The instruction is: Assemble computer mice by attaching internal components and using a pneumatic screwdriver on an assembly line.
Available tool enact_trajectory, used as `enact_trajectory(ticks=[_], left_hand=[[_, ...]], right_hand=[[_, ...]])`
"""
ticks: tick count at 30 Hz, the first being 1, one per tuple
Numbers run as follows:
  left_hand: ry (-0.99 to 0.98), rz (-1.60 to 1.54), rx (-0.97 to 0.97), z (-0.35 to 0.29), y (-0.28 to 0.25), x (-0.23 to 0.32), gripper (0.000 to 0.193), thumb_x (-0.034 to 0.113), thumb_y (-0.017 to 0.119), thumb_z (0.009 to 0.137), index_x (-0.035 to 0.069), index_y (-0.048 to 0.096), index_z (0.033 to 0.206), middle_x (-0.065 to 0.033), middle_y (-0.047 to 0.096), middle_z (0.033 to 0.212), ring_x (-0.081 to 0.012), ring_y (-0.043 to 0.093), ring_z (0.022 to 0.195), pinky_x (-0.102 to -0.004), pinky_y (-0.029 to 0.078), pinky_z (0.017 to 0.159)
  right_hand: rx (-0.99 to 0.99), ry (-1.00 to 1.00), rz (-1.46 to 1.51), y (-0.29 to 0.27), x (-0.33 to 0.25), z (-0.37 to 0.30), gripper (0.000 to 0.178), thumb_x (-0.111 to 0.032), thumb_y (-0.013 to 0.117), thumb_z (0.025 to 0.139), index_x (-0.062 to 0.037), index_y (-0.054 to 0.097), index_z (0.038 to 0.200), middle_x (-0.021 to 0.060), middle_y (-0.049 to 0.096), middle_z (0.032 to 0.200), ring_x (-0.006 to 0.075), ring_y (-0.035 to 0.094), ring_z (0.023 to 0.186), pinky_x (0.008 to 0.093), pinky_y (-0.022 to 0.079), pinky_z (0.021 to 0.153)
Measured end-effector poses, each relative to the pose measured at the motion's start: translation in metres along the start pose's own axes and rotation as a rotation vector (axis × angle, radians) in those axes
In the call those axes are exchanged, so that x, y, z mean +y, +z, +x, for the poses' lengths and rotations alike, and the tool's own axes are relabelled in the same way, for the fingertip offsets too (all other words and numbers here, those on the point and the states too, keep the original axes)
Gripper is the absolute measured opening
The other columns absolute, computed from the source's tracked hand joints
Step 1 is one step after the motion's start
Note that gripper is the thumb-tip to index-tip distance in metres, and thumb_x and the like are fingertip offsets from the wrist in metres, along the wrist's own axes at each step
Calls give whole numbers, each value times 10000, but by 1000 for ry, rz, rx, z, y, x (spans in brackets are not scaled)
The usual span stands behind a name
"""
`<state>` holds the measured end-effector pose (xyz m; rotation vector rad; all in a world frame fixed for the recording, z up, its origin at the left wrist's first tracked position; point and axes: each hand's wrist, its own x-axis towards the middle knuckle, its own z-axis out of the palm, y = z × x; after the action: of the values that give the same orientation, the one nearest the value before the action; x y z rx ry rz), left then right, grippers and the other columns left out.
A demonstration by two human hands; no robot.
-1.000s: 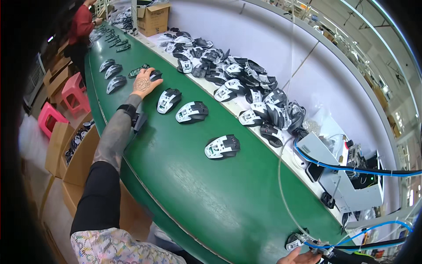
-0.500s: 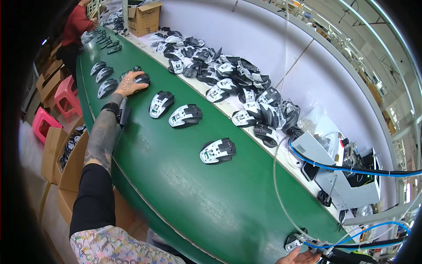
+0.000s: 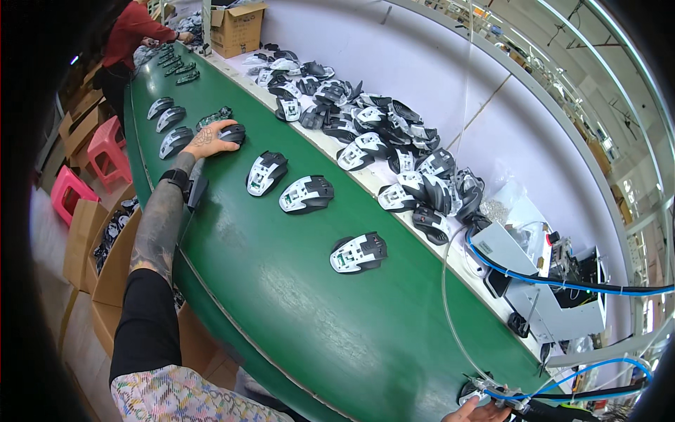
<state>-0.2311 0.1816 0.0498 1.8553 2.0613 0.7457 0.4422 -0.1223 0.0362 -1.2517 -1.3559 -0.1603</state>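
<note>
My left hand [image 3: 208, 143], with a dark band at the wrist, reaches far across the green bench and is closed round a dark computer mouse [image 3: 231, 133]. Just behind its fingers lies a small dark-green part [image 3: 213, 118]. A dark, curved piece [image 3: 198, 191] shows partly beside the left forearm. At the lower right edge my right hand [image 3: 479, 411] is beside a black-and-white mouse [image 3: 470, 388] and a metal tool head [image 3: 517, 401] with blue hoses. Its fingers are partly cut off, so its grip is unclear. White-and-black mouse shells [image 3: 266, 173], [image 3: 307, 194], [image 3: 358, 253] lie between the hands.
Several grey mouse shells [image 3: 171, 118] stand at the left edge of the bench. A heap of mouse shells [image 3: 365, 133] fills the white ledge, ending at a white machine [image 3: 520, 246]. Cartons [image 3: 112, 281] and pink stools [image 3: 109, 151] stand at left. Far off, a person in red [image 3: 133, 35] works.
The view has shifted slightly, moving the scene right and down. My left hand stays on the dark mouse. The far person's arm now stretches toward the parts.
</note>
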Motion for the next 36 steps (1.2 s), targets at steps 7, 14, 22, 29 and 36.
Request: enact_trajectory(ticks=[7, 14, 22, 29, 36], left_hand=[[55, 137, -75, -5, 4, 6, 684, 381, 712, 712, 118, 441, 1282, -177, 466, 1217, -332, 454, 1145, -374, 360, 982], [32, 331, -116, -7, 9, 11, 675, 470, 637, 771, 125, 416, 1307, -197, 427, 1237, -352, 411, 1184, -393, 338, 1001], [-154, 40, 563, -5, -16, -63, 726, 548, 563, 798, 52, 412, 1307, -177, 365, 1357, -337, 327, 1271, -393, 271, 1048], [-253, 238, 341, -48, -52, -111, 751, 440, 741, 639, 81, 487, 1247, -191, 499, 1234, -310, 473, 1159, -367, 368, 982], [-75, 124, 355, 27, -37, -59, 687, 418, 739, 659, 100, 508, 1223, -168, 510, 1174, -309, 468, 1139, -356, 364, 970]], right_hand=[[22, -13, -52, -5, 11, -10, 744, 29, 536, 792, -13, 97, 1391, 259, 237, 1397, 363, 345, 1244, 458, 294, 1028], [-8, 110, -155, -2, 6, -8, 779, -27, 604, 805, 14, 87, 1386, 224, 250, 1396, 339, 369, 1222, 434, 302, 1020], [59, -102, 107, 9, -1, 6, 832, -25, 630, 799, 31, 50, 1393, 230, 371, 1327, 323, 442, 1157, 457, 322, 998], [171, 139, -151, -9, 30, -28, 886, -74, 702, 757, 10, 94, 1396, 237, 361, 1325, 322, 427, 1166, 460, 335, 982], [134, -226, -87, 14, 11, 6, 809, -116, 686, 774, -38, 178, 1398, 180, 266, 1404, 351, 407, 1149, 488, 393, 896]])
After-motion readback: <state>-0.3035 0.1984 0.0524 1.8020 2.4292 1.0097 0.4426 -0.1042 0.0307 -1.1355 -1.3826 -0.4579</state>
